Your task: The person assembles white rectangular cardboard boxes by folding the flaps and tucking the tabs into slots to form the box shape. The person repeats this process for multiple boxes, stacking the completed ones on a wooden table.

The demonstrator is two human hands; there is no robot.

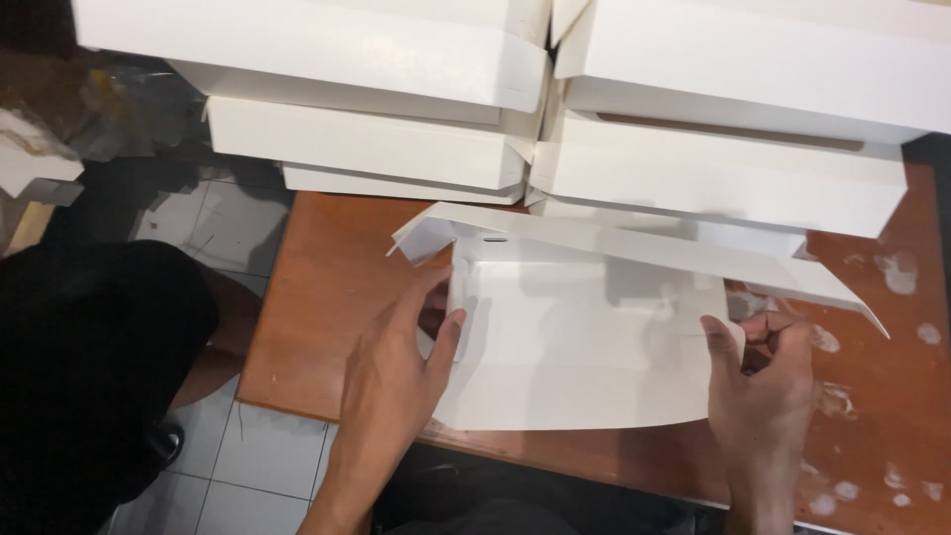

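Small packing workspace: stacked white cardboard boxes crowd a worn wooden table above a grey tiled floor.

box: white cardboard, smooth, matt, gripped at both side flaps
stacked boxes: the same matt white card, behind the grip
table: reddish-brown wood, slightly glossy, white blotches right of the grip

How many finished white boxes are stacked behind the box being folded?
6 show: three in the left stack, three in the right stack, the lowest mostly hidden behind the half-folded box. More may sit out of frame.
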